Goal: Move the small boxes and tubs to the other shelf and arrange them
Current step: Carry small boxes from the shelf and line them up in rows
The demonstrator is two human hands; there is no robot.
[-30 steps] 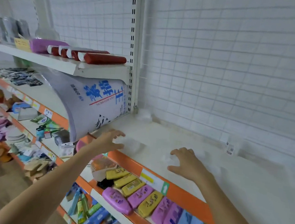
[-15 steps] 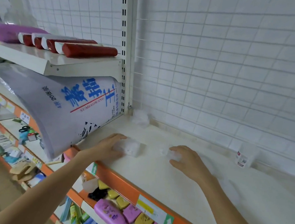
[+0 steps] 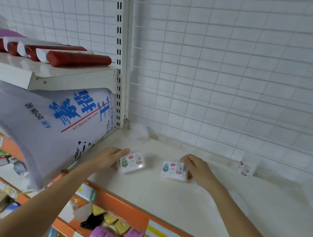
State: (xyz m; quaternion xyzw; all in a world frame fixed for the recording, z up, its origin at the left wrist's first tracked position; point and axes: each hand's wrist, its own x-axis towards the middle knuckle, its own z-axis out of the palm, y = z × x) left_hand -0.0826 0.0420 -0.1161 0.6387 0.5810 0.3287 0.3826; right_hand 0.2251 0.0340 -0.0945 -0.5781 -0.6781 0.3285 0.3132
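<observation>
Clear boxes (image 3: 132, 163) lengthwise along shelf (image 3: 182, 200)

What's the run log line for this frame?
left hand: grips left clear box | right hand: grips right clear box | both boxes on cream shelf | third tub at back, untouched

Head view of a cream shelf (image 3: 163, 198) with an orange front edge, backed by a white wire grid (image 3: 222, 67). The left hand (image 3: 108, 157) holds a small clear box (image 3: 132, 163) by its left end; the right hand (image 3: 197, 169) grips a second clear box (image 3: 173, 171) from the right. A third small box (image 3: 246, 167) stands near the grid. A large printed bag (image 3: 47, 127) lies left, under red tubes (image 3: 77, 59).
</observation>
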